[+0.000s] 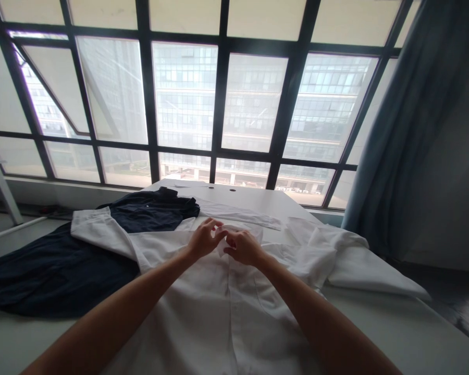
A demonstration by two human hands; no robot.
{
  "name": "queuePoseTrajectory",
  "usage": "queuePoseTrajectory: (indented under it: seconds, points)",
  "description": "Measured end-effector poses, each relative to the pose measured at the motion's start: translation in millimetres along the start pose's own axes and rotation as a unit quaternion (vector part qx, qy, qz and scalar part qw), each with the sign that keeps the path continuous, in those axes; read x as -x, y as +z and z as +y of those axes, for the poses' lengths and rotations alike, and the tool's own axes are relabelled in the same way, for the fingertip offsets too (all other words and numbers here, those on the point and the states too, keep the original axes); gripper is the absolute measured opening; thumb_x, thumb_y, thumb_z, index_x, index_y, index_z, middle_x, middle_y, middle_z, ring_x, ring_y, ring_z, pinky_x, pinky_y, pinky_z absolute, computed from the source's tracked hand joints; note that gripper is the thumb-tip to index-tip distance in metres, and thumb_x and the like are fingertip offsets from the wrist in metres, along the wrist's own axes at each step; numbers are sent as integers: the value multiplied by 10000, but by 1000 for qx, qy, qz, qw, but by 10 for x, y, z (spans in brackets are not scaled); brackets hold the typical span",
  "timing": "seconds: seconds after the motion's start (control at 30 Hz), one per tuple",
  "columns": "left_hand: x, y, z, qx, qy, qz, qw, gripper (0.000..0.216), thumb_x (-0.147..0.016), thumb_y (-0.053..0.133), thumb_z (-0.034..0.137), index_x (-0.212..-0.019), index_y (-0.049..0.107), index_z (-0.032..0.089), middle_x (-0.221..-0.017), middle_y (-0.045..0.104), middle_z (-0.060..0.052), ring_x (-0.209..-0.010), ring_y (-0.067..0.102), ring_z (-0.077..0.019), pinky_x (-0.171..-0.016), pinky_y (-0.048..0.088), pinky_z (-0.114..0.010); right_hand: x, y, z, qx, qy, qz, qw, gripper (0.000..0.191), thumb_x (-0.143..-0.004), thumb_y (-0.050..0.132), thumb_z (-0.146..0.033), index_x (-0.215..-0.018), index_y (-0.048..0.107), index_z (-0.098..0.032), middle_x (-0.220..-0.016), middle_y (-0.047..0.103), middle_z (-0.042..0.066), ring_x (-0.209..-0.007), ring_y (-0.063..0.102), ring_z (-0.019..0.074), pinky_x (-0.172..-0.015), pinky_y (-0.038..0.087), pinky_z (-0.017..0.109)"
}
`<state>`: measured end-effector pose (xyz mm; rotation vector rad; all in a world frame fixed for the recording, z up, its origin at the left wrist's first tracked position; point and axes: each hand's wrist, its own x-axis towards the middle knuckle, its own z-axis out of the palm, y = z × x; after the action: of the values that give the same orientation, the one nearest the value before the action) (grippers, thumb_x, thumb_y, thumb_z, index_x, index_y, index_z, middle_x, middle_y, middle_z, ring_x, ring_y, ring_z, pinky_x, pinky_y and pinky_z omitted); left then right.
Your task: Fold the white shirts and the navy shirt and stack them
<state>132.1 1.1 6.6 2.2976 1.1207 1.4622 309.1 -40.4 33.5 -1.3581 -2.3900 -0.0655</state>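
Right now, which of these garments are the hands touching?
The white button-front cloth shirt nearest the person: left hand and right hand meet at its collar. Neither touches the dark navy cloth garment at left or white cloth at right.

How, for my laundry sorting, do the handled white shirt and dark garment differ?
The white shirt is pale, the dark garment navy. The shirt's sleeve lies on top, the dark garment partly beneath. The left hand and right hand are at the shirt's collar, neither on the dark garment. Both garments lie on the table.
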Motion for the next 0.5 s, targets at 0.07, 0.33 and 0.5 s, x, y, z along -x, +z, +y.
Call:
queuePoseTrajectory:
  seconds: [0.07,0.33,0.5]
  points:
    - [6,-22,31,-56,3,-35,998,223,-865,626,368,-878,684,153,-861,662,-66,-700,605,-173,-684,483,-289,8,-35,24,-13,-9,-26,1000,135,-776,707,-325,-792,700,-191,-745,719,27,-667,619,162,-621,364,249]
    - [-4,-141,-54,-265,44,-131,954,294,-948,442,203,-800,683,125,-869,669,-148,-870,620,-265,-782,464,-366,37,-264,266,102,169,-28,980,293,-865,628,-420,-763,725,-163,-779,723,118,-725,668,231,-637,405,288]
    - [-21,-180,-23,-264,48,-157,950,231,-907,492,152,-767,674,127,-860,652,-168,-883,603,-293,-800,455,-408,25,-162,355,130,166,57,976,254,-858,640,-211,-1104,615,-157,-1024,691,149,-860,671,253,-734,446,321]
